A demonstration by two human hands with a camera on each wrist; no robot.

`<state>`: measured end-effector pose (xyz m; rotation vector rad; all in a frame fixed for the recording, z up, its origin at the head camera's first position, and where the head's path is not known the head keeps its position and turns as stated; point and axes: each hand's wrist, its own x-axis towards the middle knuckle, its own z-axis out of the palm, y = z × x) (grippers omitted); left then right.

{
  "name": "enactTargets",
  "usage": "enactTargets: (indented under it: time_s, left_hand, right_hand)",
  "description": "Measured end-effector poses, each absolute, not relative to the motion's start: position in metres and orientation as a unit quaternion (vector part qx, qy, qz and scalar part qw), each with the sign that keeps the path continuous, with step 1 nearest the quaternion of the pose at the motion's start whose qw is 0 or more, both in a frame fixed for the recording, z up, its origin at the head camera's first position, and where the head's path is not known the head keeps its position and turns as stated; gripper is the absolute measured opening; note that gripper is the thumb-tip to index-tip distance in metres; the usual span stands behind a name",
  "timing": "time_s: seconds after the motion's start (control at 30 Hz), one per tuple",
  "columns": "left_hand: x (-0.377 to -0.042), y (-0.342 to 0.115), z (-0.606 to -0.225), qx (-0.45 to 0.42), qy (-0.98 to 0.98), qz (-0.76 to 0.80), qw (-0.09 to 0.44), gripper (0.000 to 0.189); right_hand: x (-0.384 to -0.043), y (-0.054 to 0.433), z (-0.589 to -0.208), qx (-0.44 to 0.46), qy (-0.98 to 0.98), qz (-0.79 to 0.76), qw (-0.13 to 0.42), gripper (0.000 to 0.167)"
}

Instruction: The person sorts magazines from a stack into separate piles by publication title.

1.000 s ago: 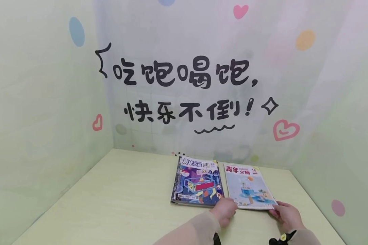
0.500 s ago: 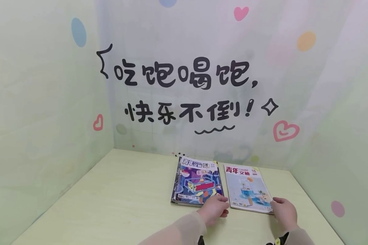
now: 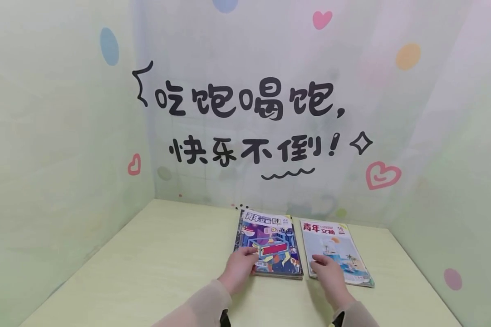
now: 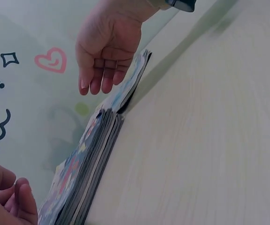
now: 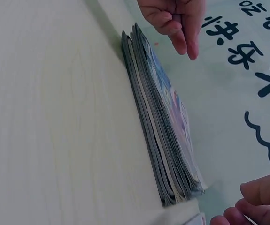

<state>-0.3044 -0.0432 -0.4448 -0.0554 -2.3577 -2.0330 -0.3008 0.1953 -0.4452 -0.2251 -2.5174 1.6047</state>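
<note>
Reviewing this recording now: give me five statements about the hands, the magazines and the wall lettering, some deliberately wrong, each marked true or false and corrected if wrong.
1. The magazine numbered 22 and the magazine numbered 16 both lie cover up. True.
2. The left hand is nearer the magazine numbered 22 than the right hand is. True.
3. The right hand is pinching a magazine. False: it holds nothing.
4. No other magazine lies under the magazine numbered 22. False: it tops a stack of several.
5. The wall lettering is red. False: it is black.
</note>
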Motion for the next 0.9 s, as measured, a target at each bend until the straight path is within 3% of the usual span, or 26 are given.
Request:
enactTargets:
  time_s: [0.17,0.37,0.6,0.9]
  left_hand:
    - [-0.307,-0.064,-0.454,0.039,-0.774,-0.626,0.088,0.031]
    - [-0.306,-0.076,-0.468,0.064,-0.792,-0.595,0.12,0.034]
    - [-0.307,-0.076,-0.48,0.08,-0.809,-0.571,0.113,0.043]
    - [-0.307,-0.074,-0.481,0.081,-0.806,-0.576,0.109,0.041]
  right_hand:
    - [-0.302,0.17,-0.452,-0.067,-0.851,0.516,0.072,0.043]
    - [-0.303,0.153,-0.46,-0.075,-0.861,0.496,0.083,0.049]
    - [-0.305,0.146,-0.476,-0.077,-0.862,0.497,0.07,0.047]
    - [-0.304,0.144,-0.482,-0.108,-0.833,0.539,0.072,0.05]
